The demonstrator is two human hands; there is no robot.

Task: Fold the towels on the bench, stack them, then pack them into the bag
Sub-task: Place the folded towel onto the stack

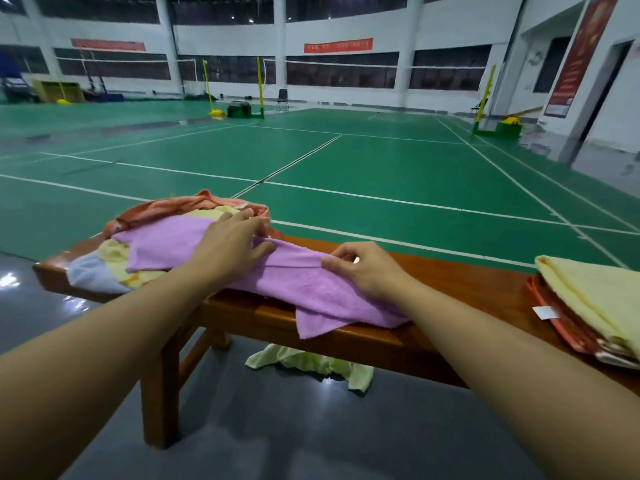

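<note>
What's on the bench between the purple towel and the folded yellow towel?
Nothing: in the head view only bare bench lies between the purple towel and the folded yellow towel.

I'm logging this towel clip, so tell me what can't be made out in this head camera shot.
- Bag: not seen anywhere in the head view.
- Folded stack: cut off by the right edge, so its count is unclear.
- Unfolded pile: lower towels hidden under the purple towel and left hand.
- Red wall banners: lettering too small and blurred.
- Cloth on the floor: partly hidden by the bench.
</note>
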